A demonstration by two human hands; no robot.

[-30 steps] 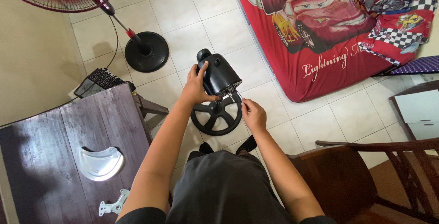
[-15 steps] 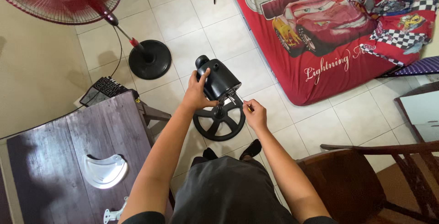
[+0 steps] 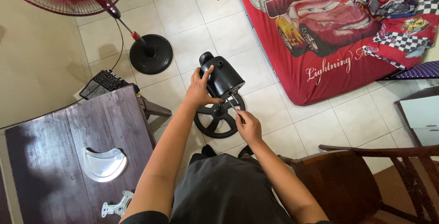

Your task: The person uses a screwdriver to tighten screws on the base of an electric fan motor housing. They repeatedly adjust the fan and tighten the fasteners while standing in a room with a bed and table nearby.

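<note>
Now the right hand (image 3: 249, 127) has drawn nearer, pinching a screwdriver (image 3: 232, 104), while the left hand (image 3: 199, 90) still grips the motor housing (image 3: 222, 76).

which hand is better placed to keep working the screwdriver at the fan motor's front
Right. The right hand already holds the screwdriver with its tip at the motor housing's front face. The left hand is wrapped around the housing, steadying it above the round base.
</note>
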